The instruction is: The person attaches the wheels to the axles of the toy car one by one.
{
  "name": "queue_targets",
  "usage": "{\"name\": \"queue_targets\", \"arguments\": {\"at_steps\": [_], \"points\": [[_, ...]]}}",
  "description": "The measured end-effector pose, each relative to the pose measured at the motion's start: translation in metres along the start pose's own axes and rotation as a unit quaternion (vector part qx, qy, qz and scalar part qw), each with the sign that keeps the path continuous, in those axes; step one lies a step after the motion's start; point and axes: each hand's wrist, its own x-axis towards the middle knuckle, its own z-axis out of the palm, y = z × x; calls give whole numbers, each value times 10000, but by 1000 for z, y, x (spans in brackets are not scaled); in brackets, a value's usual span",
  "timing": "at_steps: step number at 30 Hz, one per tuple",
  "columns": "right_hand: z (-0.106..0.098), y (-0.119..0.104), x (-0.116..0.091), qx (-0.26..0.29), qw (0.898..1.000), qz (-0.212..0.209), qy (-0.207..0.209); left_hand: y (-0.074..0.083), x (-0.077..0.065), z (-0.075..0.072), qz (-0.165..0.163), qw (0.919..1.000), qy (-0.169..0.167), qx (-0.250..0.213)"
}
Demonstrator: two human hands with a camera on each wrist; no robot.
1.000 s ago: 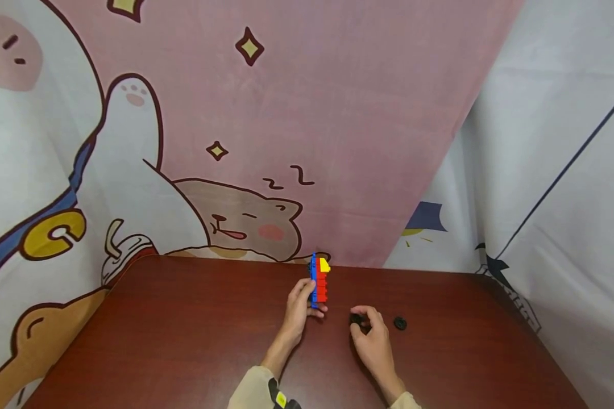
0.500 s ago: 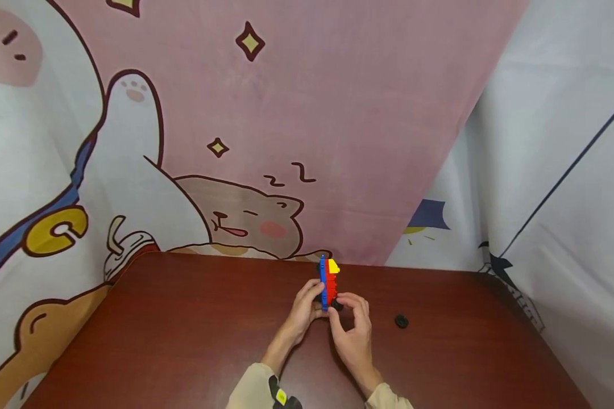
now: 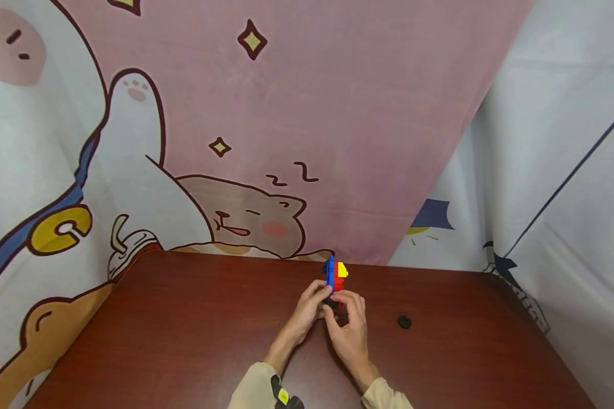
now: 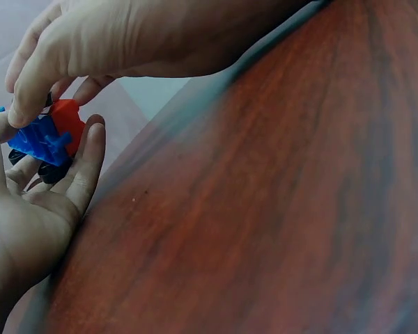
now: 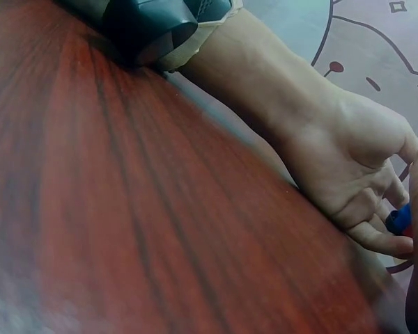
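A toy car [image 3: 341,270] built of blue, red and yellow bricks stands on end above the table in the head view. My left hand [image 3: 303,313] grips it by the blue base. My right hand [image 3: 352,336] is at its near end, thumb and fingers pinching a black wheel against its side; the fingers mostly cover that wheel. The left wrist view has the blue underside [image 4: 35,139], with black wheels [image 4: 54,172] along the lower side, over the left palm. Only a small blue part [image 5: 400,220] of the car shows in the right wrist view.
A loose black wheel [image 3: 404,321] lies on the brown table [image 3: 471,352] to the right of my hands. A cartoon-printed cloth [image 3: 358,113] hangs behind the table's far edge, and white cloth [image 3: 563,170] hangs on the right.
My right hand has brought the black wheel leftward from over the table to the toy car's near end. The left hand and the car have shifted slightly right.
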Motion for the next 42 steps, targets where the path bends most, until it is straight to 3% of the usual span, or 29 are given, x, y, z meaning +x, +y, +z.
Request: {"name": "queue_targets", "arguments": {"at_steps": [7, 14, 19, 26, 35, 42], "points": [[-1, 0, -1, 19, 9998, 174, 122, 0, 0, 1, 18, 10000, -19, 56], [4, 24, -12, -153, 9973, 720, -11, 1, 0, 0, 43, 9998, -87, 199], [4, 31, -15, -61, 9961, 872, -66, 3, -1, -1, 69, 9992, -269, 285], [2, 31, -16, -15, 9962, 865, -50, 2, -3, -1, 211, 9955, -614, 693], [3, 33, -19, -222, 9961, 821, -254, 2, -5, 2, 236, 9943, -237, 1017], [3, 29, -15, -27, 9981, 540, -288, 2, -4, -1, 225, 9960, -330, 795]]}}
